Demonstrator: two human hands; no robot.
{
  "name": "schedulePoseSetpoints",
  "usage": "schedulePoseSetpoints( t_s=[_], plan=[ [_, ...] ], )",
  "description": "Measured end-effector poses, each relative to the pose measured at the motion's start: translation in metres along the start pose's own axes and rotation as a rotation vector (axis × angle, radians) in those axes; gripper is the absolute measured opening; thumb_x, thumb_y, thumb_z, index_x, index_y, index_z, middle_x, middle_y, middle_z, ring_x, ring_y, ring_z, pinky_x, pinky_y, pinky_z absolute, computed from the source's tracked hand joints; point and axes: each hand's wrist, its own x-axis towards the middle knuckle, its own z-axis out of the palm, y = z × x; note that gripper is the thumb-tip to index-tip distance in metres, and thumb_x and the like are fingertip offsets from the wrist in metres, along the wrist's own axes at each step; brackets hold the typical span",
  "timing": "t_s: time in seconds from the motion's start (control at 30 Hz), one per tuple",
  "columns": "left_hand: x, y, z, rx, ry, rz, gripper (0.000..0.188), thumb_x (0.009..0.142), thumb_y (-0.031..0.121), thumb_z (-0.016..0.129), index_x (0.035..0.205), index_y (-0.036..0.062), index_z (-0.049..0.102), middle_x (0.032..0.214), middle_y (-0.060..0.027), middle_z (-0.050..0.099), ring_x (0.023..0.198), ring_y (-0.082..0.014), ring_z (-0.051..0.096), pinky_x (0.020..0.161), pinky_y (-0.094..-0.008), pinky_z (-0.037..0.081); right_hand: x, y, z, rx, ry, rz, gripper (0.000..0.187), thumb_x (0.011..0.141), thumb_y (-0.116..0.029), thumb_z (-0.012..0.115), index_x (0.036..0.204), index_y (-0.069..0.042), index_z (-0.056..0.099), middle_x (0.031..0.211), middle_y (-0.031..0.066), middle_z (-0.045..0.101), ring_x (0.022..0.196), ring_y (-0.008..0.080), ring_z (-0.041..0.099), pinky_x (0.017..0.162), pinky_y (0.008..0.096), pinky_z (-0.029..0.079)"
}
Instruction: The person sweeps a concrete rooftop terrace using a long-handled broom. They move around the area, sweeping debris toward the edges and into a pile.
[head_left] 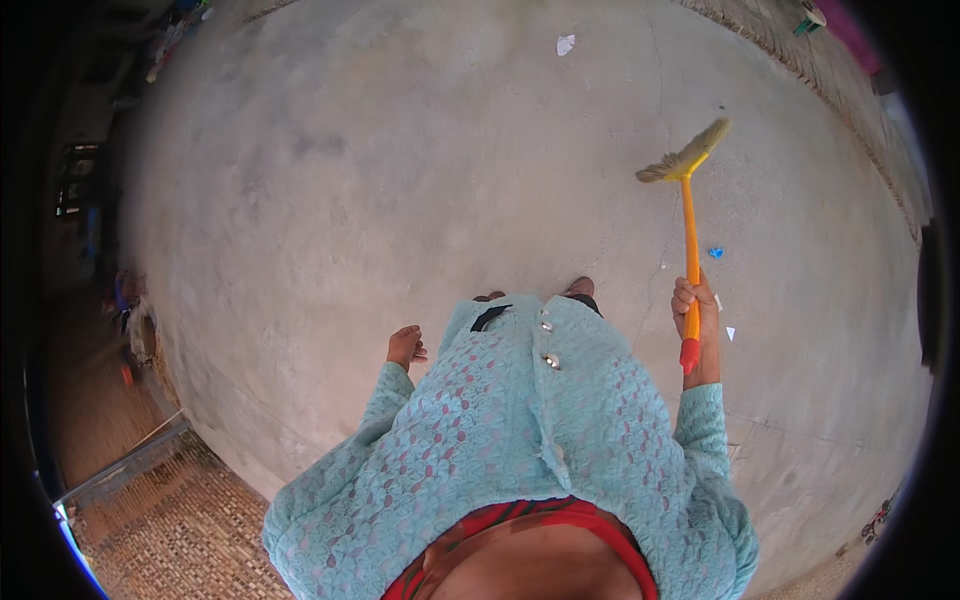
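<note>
My right hand (697, 303) is wrapped round the orange handle of a broom (690, 225), just above its red end cap. The broom points away from me, its yellow head and spread, pale bristles (685, 155) at the far end. Whether the bristles touch the concrete floor (430, 150) I cannot tell. Beside my body on the left, my left hand (405, 346) hangs free with loosely bent fingers and no object visible in it. A crumpled blue scrap (716, 253) lies on the floor right of the broom handle.
A white scrap (566, 44) lies far ahead, and a small white piece (731, 333) is right of my right wrist. My shoe (580, 287) shows below my jacket. A brick-paved patch (190, 520) is at lower left; a raised edge (800, 65) borders the floor at far right.
</note>
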Motion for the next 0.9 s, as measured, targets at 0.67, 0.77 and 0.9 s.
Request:
schedulePoseSetpoints(
  t_s=[0.67, 0.77, 0.9],
  plan=[
    [-0.017, -0.047, -0.024, -0.198, 0.046, -0.156, 0.017, 0.075, 0.013, 0.047, 0.088, 0.0038, 0.052, 0.063, -0.0095, 0.049, 0.046, -0.0204, 0.053, 0.039, -0.0369, 0.049, 0.063, 0.008, 0.004, 0.339, 0.051, 0.252, 0.019, 0.065, 0.004, 0.042, 0.081, 0.012, 0.036, 0.060, 0.0076, 0.041, 0.045, 0.0098, 0.043, 0.038, 0.0160, 0.040],
    [-0.009, -0.031, -0.002, -0.269, 0.019, -0.142, 0.014, 0.076, 0.014, 0.046, 0.084, 0.0035, 0.050, 0.064, -0.0102, 0.050, 0.047, -0.0211, 0.054, 0.041, -0.0370, 0.050, 0.017, -0.011, 0.051, 0.191, 0.110, 0.140, 0.015, 0.067, 0.005, 0.040, 0.080, 0.011, 0.035, 0.059, 0.0067, 0.040, 0.046, 0.0098, 0.043, 0.040, 0.0160, 0.041],
    [0.003, 0.001, 0.018, -0.340, -0.027, -0.045, 0.031, 0.076, 0.014, 0.047, 0.105, 0.0076, 0.050, 0.063, -0.0051, 0.050, 0.048, -0.0165, 0.053, 0.042, -0.0337, 0.050, -0.009, -0.004, 0.086, 0.075, 0.061, 0.056, 0.012, 0.071, 0.005, 0.039, 0.082, 0.005, 0.034, 0.061, 0.0051, 0.038, 0.048, 0.0085, 0.041, 0.043, 0.0151, 0.041]
  ],
)
